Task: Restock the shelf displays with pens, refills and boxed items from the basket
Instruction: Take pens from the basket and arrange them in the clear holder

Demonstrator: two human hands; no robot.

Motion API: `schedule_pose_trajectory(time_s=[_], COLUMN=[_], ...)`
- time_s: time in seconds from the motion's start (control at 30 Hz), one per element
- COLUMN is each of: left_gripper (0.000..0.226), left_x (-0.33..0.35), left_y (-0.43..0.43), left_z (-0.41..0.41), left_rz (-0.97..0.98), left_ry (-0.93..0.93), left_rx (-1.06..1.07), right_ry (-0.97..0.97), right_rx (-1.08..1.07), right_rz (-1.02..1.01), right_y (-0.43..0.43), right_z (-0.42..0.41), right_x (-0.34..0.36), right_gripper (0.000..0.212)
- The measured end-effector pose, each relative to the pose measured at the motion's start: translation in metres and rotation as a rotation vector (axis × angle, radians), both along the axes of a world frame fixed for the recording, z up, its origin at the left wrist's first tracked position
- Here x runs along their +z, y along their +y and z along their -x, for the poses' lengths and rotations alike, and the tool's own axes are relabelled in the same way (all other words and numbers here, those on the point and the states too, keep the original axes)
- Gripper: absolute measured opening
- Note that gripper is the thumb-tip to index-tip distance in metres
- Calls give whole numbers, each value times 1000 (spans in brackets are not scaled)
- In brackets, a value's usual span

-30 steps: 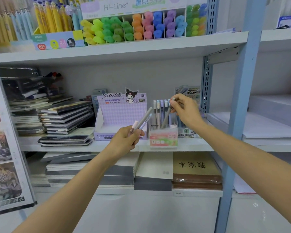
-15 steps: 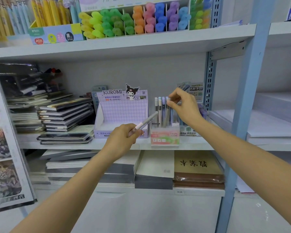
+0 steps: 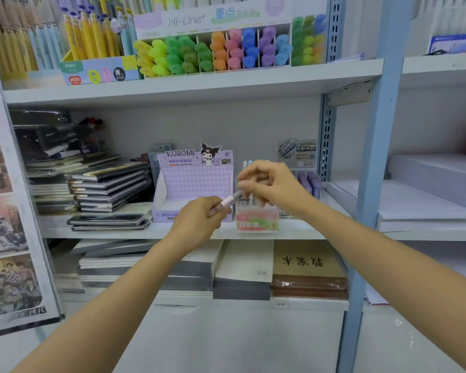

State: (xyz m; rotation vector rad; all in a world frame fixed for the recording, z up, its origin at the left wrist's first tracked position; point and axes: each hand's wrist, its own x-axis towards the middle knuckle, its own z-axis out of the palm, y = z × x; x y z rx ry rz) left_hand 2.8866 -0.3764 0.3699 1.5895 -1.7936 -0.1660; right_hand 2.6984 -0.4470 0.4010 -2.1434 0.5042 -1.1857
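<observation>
My left hand (image 3: 199, 219) grips a pen (image 3: 228, 201) with a pink grip and a clear barrel, its tip slanting up to the right. My right hand (image 3: 272, 184) hovers just above with curled fingers, and its thumb and forefinger close on the pen's upper end; motion blur softens the contact. Behind both hands a small pink-and-green pen holder (image 3: 257, 222) stands on the middle shelf (image 3: 301, 231), with upright pens (image 3: 246, 164) mostly hidden by my right hand. The purple Kuromi display box (image 3: 197, 181) sits to the holder's left. No basket is in view.
Stacks of notebooks (image 3: 105, 192) fill the middle shelf's left side. Highlighters (image 3: 213, 52) and yellow pens (image 3: 92, 36) line the upper shelf. A blue upright post (image 3: 371, 184) stands to the right. Books and paper packs (image 3: 242, 270) lie on the shelf below.
My right hand has left the upright pens in the holder and moved down-left to the pen in my left hand. My left hand moved slightly right toward the holder.
</observation>
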Motion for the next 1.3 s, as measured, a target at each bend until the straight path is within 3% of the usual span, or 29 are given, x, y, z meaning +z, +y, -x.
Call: schedule_pose_trajectory(time_s=[0.1, 0.27, 0.4, 0.53, 0.77, 0.9, 1.0, 1.2, 1.3], left_gripper=[29, 28, 17, 22, 26, 24, 21, 24, 23], left_x=[4, 9, 14, 16, 14, 10, 8, -2, -7], left_y=[4, 11, 17, 20, 15, 8, 2, -12, -18], left_z=[8, 14, 11, 7, 16, 15, 9, 3, 2], left_rz=[2, -35, -124, -156, -171, -167, -138, -78, -74], left_ry=[-14, 122, 293, 411, 441, 489, 572, 637, 646], left_rx=[-10, -123, -274, -300, -315, -276, -213, -237, -273], right_ry=[119, 84, -47, -273, -318, -408, -529, -412, -222], right_rx=[84, 8, -53, -184, -126, -174, -365, -584, -637], right_rz=[21, 70, 82, -24, -220, -193, -124, 103, 177], right_y=[12, 20, 25, 20, 11, 1, -12, -37, -48], right_z=[-5, 2, 11, 27, 31, 37, 47, 55, 47], right_x=[0, 9, 19, 30, 26, 27, 31, 24, 16], right_gripper=[19, 10, 9, 12, 16, 14, 10, 11, 13])
